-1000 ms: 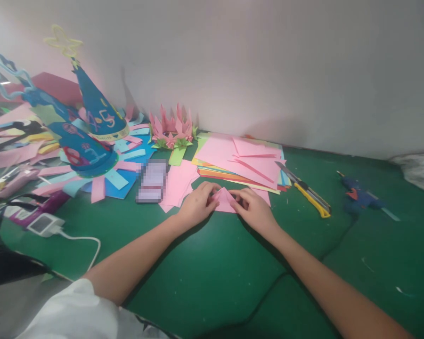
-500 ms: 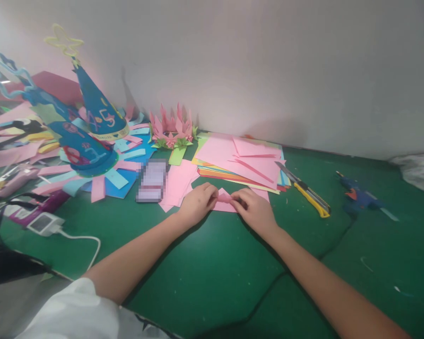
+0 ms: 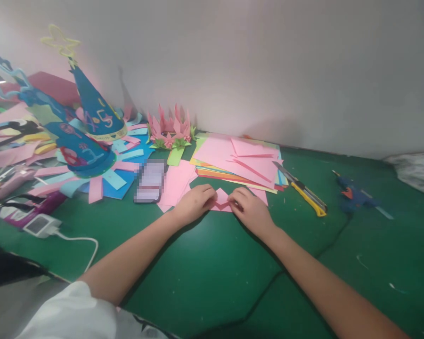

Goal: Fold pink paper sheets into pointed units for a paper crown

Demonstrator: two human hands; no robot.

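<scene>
A small piece of pink paper, with a raised pointed fold in its middle, lies between my two hands on the green table. My left hand pinches its left end, fingers bent and closed. At the right end, my right hand grips the paper between thumb and fingers. My fingertips cover both ends. Just behind lies a stack of coloured paper, pink sheets on top, and to its left some loose pink pieces.
Right of the stack lies a yellow utility knife; farther right, a blue glue gun with a cord. A phone, a pink paper crown, blue cone hats and a white charger with cable stand or lie leftward.
The raised fold in the pink paper now looks flatter and more open between my fingers. Both hands keep their grip. The whole view has shifted slightly.
</scene>
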